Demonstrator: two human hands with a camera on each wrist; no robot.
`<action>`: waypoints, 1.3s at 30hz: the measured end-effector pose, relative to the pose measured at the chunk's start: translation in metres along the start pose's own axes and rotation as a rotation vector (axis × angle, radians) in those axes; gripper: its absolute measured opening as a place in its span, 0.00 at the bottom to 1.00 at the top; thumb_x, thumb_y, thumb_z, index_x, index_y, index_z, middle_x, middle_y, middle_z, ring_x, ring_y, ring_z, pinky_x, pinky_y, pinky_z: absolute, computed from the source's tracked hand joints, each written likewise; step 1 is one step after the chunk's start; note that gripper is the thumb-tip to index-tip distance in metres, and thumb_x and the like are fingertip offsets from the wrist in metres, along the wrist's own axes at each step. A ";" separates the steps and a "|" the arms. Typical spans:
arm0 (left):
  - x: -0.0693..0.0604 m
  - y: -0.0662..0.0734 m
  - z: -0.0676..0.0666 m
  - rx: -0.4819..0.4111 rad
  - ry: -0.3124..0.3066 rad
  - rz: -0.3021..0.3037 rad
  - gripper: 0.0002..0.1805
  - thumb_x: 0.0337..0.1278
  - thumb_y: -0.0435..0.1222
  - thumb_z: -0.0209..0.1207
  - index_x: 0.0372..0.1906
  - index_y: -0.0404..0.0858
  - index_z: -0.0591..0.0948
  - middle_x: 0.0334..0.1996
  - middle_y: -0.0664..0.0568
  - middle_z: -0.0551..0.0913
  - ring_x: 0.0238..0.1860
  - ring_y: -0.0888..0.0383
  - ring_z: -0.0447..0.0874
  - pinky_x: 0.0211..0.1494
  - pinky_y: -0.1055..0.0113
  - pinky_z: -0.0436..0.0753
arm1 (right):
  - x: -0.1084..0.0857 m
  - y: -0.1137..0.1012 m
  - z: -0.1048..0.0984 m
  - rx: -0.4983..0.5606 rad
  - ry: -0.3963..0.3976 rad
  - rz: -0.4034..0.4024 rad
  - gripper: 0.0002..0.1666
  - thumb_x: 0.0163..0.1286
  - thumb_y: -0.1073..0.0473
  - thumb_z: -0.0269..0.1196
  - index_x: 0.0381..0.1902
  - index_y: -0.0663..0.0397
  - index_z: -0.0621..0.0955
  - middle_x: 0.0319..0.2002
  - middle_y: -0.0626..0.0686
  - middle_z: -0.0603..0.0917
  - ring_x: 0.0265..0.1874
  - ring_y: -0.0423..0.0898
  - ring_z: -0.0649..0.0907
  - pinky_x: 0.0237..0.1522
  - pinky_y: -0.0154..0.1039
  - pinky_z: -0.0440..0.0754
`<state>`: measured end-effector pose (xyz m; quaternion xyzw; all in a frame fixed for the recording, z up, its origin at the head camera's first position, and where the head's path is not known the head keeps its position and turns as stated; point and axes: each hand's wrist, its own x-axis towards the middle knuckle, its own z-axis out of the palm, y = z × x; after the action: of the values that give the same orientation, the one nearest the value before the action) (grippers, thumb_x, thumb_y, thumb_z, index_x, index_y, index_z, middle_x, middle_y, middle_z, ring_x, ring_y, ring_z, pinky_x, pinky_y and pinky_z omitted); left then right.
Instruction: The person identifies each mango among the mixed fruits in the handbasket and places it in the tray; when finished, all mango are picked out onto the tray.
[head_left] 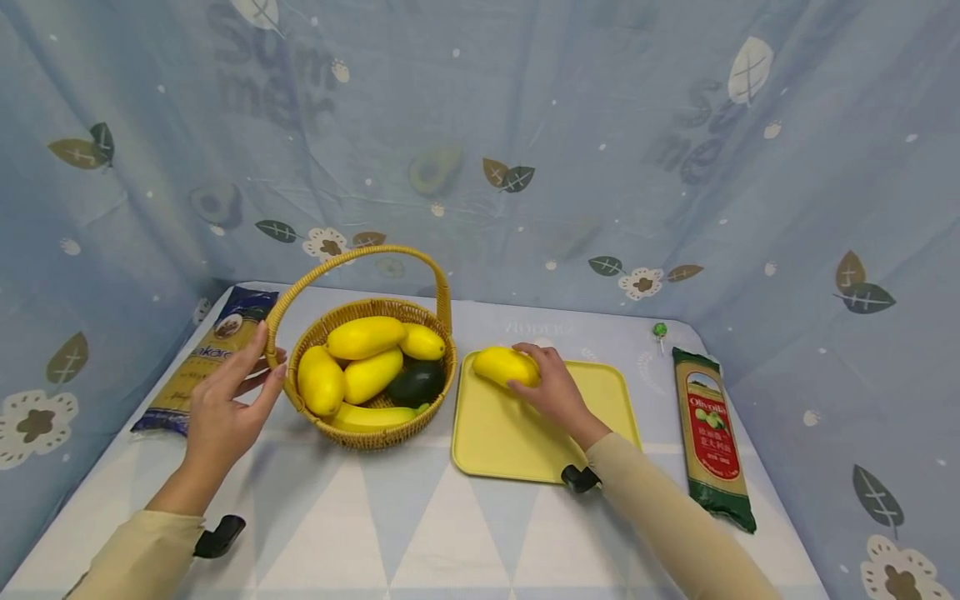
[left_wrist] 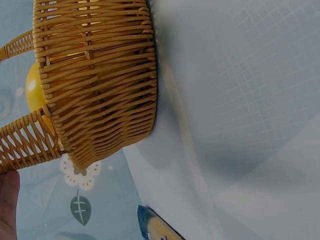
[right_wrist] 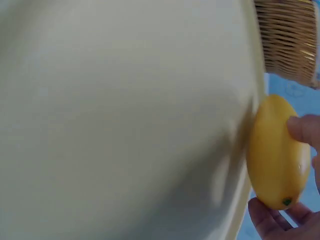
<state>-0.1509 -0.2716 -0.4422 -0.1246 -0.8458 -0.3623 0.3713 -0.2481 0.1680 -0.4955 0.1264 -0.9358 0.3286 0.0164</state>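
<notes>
My left hand (head_left: pixel 231 400) holds the handle (head_left: pixel 279 321) of a wicker basket (head_left: pixel 375 437) near its left base; the left wrist view shows fingertips (left_wrist: pixel 9 200) at that handle (left_wrist: pixel 25 142). Several yellow mango-like fruits (head_left: pixel 366 337), a dark green fruit (head_left: pixel 416 383) and a long yellow one (head_left: pixel 375 418) lie in the basket. My right hand (head_left: pixel 555 387) grips a yellow mango (head_left: pixel 504 367) over the far left part of a yellow tray (head_left: pixel 517 442). In the right wrist view, thumb and fingers (right_wrist: pixel 305 129) are round the mango (right_wrist: pixel 277 155).
Behind the left hand lies a blue and gold pasta packet (head_left: pixel 202 358). Right of the tray are a green and red pasta packet (head_left: pixel 712 433) and a small green lollipop (head_left: pixel 660 331). A patterned blue curtain (head_left: pixel 480 167) hangs behind the table.
</notes>
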 end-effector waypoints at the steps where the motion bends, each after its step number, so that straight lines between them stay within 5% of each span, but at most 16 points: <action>1: 0.000 0.000 0.000 0.000 -0.002 -0.001 0.47 0.48 0.16 0.69 0.74 0.46 0.70 0.47 0.38 0.87 0.53 0.88 0.72 0.51 0.89 0.73 | 0.000 0.002 0.003 -0.020 0.003 0.008 0.33 0.67 0.50 0.72 0.68 0.41 0.75 0.60 0.59 0.72 0.55 0.57 0.76 0.63 0.54 0.78; 10: 0.000 0.000 0.000 0.011 0.003 0.005 0.47 0.47 0.16 0.69 0.74 0.46 0.71 0.47 0.38 0.87 0.53 0.88 0.71 0.51 0.89 0.73 | -0.001 -0.007 0.003 -0.144 -0.059 -0.022 0.35 0.66 0.51 0.71 0.69 0.45 0.74 0.67 0.54 0.74 0.65 0.55 0.75 0.69 0.53 0.73; 21: 0.000 0.001 -0.001 0.002 0.007 -0.003 0.46 0.48 0.16 0.69 0.74 0.46 0.71 0.46 0.38 0.87 0.53 0.88 0.72 0.51 0.89 0.73 | -0.007 -0.024 0.011 -0.085 -0.103 0.033 0.38 0.63 0.45 0.73 0.67 0.49 0.73 0.53 0.56 0.74 0.39 0.50 0.77 0.47 0.45 0.82; 30: 0.001 0.003 0.000 0.014 0.005 -0.012 0.46 0.49 0.17 0.68 0.74 0.46 0.70 0.47 0.38 0.87 0.53 0.89 0.71 0.52 0.89 0.73 | -0.008 -0.029 0.014 -0.122 -0.087 0.018 0.40 0.63 0.44 0.73 0.68 0.49 0.71 0.54 0.59 0.73 0.39 0.52 0.77 0.47 0.46 0.82; 39: 0.000 0.002 0.001 0.012 0.001 -0.014 0.47 0.49 0.16 0.68 0.75 0.46 0.70 0.47 0.37 0.87 0.53 0.89 0.71 0.52 0.89 0.73 | -0.008 -0.033 0.002 -0.172 -0.068 -0.018 0.43 0.64 0.37 0.70 0.71 0.47 0.71 0.60 0.58 0.74 0.53 0.54 0.78 0.57 0.51 0.82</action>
<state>-0.1503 -0.2696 -0.4409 -0.1163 -0.8486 -0.3597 0.3701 -0.2316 0.1433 -0.4777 0.1443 -0.9594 0.2425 -0.0019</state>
